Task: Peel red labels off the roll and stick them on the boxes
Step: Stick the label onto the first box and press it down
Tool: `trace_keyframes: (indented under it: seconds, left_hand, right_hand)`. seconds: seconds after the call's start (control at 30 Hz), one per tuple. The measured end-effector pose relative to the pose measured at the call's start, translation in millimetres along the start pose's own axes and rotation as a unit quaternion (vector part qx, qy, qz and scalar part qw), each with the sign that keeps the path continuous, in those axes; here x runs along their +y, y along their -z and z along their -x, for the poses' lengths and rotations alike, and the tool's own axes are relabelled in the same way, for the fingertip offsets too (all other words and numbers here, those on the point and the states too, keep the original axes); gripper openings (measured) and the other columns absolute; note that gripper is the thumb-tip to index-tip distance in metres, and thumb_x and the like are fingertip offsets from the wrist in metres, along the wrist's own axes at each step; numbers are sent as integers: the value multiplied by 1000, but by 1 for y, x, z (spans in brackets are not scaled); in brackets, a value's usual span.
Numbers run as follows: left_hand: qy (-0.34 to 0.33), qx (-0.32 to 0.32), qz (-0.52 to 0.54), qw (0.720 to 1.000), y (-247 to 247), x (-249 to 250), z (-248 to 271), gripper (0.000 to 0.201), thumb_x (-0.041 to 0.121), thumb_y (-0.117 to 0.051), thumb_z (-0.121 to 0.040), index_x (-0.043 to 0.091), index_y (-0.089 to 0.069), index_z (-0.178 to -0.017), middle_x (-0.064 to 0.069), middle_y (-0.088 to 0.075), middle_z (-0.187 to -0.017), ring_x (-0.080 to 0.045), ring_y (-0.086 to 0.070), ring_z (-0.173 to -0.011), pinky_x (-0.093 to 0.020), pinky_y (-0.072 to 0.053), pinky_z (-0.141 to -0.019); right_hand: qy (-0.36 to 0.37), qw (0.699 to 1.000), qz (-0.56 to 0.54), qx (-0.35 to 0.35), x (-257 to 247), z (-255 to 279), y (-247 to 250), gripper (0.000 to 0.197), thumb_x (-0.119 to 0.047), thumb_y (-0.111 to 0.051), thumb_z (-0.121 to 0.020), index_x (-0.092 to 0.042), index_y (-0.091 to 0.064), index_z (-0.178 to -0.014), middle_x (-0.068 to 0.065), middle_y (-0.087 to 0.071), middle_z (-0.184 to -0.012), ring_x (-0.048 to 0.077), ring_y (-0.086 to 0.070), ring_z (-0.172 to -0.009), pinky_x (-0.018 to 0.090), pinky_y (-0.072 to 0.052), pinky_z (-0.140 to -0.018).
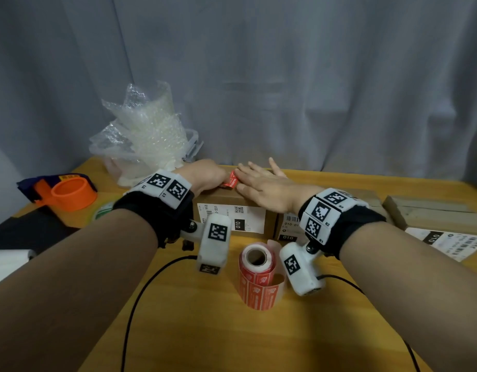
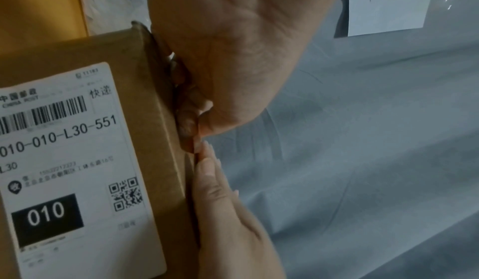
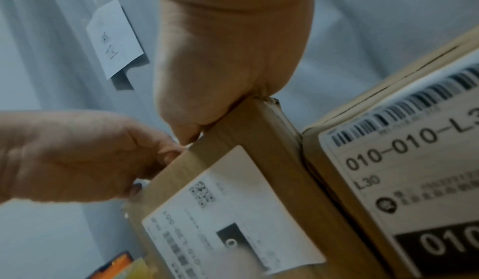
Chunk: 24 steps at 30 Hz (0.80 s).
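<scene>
Tape dispenser: orange tape dispenser at the counter's far left.
Bubble wrap: crumpled bubble wrap in a clear bin behind the left hand.
Left hand: left hand curled, pinching one end of the red label at the box's far top edge.
Red label: on top of the box, between the two hands.
Right hand: right hand flat, fingers straight, pressing down on the box top and touching the label.
Label roll: label roll upright on the counter, near the box's front.
Second box: second box just beside the first.
</scene>
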<state>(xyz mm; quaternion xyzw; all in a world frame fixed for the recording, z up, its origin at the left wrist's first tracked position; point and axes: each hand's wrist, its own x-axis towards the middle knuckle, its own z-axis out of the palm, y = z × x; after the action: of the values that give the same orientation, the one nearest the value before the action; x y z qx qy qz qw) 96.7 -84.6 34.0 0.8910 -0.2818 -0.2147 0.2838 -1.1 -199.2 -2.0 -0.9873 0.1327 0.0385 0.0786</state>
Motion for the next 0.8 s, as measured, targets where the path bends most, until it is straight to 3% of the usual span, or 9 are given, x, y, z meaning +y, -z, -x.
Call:
trace_keyframes:
  seconds: [0.13, 0.3, 0.47, 0.57, 0.67, 0.8]
  left_hand:
    - [5, 8, -59, 998, -1, 0, 0, 37, 25, -54, -89, 1, -57, -117, -16, -62, -118, -30, -59, -107, -32, -43, -87]
    - [-26, 7, -165, 986, -2, -4, -4, 40, 34, -51, -86, 7, -61, -114, -16, -61, -122, -32, -56, -114, -36, -43, -98]
    - [-39, 8, -265, 963, -2, -12, -6, 54, 53, -43, -85, 18, -55, -124, -13, -48, -137, -34, -37, -131, -49, -28, -111]
    - [-72, 6, -253, 965, 1, -22, -3, 46, 55, -46, -86, 19, -60, -111, -12, -44, -134, -32, -29, -132, -44, -21, -113]
    - [-77, 10, -220, 972, 1, -32, 1, 31, 54, -49, -85, 24, -58, -80, -12, -39, -133, -31, -27, -129, -42, -26, -110]
    - [-78, 14, -179, 981, -2, -37, 4, 23, 48, -49, -88, 30, -55, -76, -8, -36, -129, -28, -26, -128, -47, -27, -110]
  right_hand:
    - [-60, 997, -49, 7, -5, -6, 0, 51, -35, -23, -99, -30, -14, -150, -3, -5, -161, 15, 1, -148, 48, 18, -115]
    - [-49, 997, -61, 22, -7, -6, 0, 45, -34, -26, -100, -40, -25, -145, -1, -10, -160, 20, -4, -148, 54, 11, -116]
    - [-29, 997, -67, 25, -3, -2, 1, 43, -45, -27, -99, -42, -33, -141, 0, -14, -160, 24, -5, -148, 58, 8, -115]
    - [-6, 998, -63, 22, -2, 2, 1, 45, -48, -24, -98, -41, -32, -142, -1, -11, -160, 23, -2, -148, 58, 9, -115]
    - [42, 997, -54, 23, 1, 10, 1, 42, -49, -25, -98, -44, -38, -138, -6, -9, -160, 18, 2, -148, 55, 11, -116]
    - [90, 994, -47, 40, 5, 20, 0, 39, -48, -30, -97, -44, -47, -133, -9, -9, -160, 14, 3, -147, 46, 11, -117]
